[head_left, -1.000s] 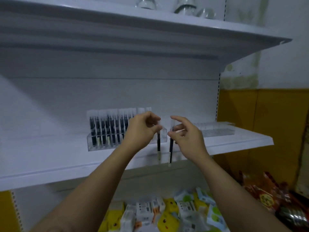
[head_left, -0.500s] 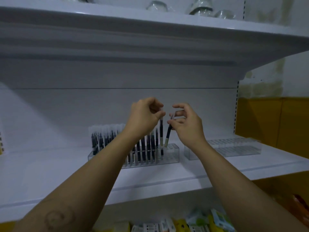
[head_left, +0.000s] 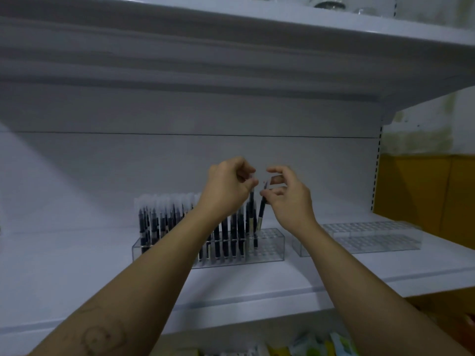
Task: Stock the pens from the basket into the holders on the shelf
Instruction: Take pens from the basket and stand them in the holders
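Above the holder [head_left: 270, 242] on the shelf [head_left: 334, 276], your left hand [head_left: 226, 191] pinches one pen [head_left: 251, 214] upright, tip among the slots; your right hand [head_left: 288, 199] pinches a second pen [head_left: 261, 214], tilted, just beside it. Spare holder [head_left: 372, 235] right.

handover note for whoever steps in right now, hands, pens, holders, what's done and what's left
Left hand: pinching the top of a pen whose lower end is already in the near holder.
Right hand: pinching a second pen, tilted, tip just above the holder's open holes.
Done: the near holder is mostly full; only its right end shows empty holes.
Left: seat both pens, fill those holes, then start the second holder, which looks empty, further right on the shelf. The basket is out of view.
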`<move>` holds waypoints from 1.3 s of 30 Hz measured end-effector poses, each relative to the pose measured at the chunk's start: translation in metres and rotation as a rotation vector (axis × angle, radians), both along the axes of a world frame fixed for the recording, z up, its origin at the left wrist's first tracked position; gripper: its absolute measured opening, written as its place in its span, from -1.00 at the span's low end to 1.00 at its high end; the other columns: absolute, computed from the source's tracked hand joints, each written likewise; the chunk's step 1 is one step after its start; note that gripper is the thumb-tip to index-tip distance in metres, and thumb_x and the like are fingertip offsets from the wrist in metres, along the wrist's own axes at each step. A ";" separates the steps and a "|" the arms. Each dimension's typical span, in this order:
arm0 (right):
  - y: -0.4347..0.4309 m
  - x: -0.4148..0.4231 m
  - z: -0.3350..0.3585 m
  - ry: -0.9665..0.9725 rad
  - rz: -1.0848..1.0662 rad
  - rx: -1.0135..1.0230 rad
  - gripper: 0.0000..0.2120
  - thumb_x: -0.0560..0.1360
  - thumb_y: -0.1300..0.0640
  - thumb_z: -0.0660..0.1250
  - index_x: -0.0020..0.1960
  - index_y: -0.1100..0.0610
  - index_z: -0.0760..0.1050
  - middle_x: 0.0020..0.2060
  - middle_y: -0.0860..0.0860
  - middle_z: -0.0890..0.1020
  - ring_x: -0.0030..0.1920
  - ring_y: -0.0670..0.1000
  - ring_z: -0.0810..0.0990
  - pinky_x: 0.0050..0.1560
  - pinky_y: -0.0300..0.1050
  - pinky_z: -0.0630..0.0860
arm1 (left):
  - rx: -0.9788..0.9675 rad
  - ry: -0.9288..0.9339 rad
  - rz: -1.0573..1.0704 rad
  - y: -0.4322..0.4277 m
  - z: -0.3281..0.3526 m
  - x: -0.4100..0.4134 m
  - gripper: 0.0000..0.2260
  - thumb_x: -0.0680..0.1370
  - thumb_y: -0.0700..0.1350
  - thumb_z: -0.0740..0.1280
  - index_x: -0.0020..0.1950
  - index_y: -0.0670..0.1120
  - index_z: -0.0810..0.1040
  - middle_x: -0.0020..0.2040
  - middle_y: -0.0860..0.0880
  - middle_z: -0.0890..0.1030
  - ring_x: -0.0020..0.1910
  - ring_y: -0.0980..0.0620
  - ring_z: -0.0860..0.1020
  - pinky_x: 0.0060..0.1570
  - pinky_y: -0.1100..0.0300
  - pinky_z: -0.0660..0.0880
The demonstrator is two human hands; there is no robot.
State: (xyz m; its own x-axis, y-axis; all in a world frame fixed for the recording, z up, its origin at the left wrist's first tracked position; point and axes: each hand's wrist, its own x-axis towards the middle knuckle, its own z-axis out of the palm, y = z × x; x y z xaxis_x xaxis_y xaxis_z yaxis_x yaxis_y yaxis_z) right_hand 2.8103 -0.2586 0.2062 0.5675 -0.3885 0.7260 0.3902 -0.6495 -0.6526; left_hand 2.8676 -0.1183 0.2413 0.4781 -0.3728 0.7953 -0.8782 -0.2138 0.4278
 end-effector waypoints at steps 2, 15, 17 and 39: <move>0.000 0.003 -0.002 0.034 0.008 -0.015 -0.61 0.48 0.28 0.41 0.11 -0.15 0.43 -0.10 -0.15 0.52 -0.28 -0.17 0.58 -0.29 -0.39 0.53 | 0.010 -0.026 0.022 -0.002 0.000 0.000 -0.91 0.49 -0.13 0.45 -0.04 -0.05 0.58 -0.17 0.06 0.61 -0.15 0.14 0.59 -0.08 0.24 0.58; 0.010 -0.012 -0.028 0.500 -0.044 -0.359 -0.22 0.50 0.32 0.20 0.50 -0.29 -0.01 -0.07 0.09 0.59 -0.21 0.05 0.58 -0.25 -0.08 0.53 | 0.111 -0.100 0.156 0.000 0.002 0.005 -0.89 0.54 -0.07 0.39 0.03 -0.05 0.56 -0.09 0.02 0.65 -0.14 0.05 0.62 -0.04 0.03 0.61; 0.014 -0.014 -0.026 0.539 -0.046 -0.377 -0.18 0.49 0.33 0.19 0.52 -0.28 -0.09 -0.11 0.14 0.62 -0.19 0.13 0.60 -0.17 0.03 0.57 | 0.110 -0.079 0.140 -0.001 0.000 0.003 -0.89 0.52 -0.06 0.41 0.01 -0.04 0.58 -0.11 0.03 0.66 -0.14 0.05 0.62 -0.05 0.03 0.60; 0.013 -0.022 -0.025 0.533 -0.017 -0.283 -0.08 0.50 0.33 0.26 0.54 -0.24 -0.24 0.32 0.15 0.46 0.15 0.11 0.53 0.05 -0.07 0.51 | 0.441 -0.147 0.360 -0.002 -0.020 -0.003 -0.69 0.53 0.03 0.33 0.28 0.08 0.51 0.33 0.01 0.50 0.41 -0.02 0.33 0.49 -0.14 -0.07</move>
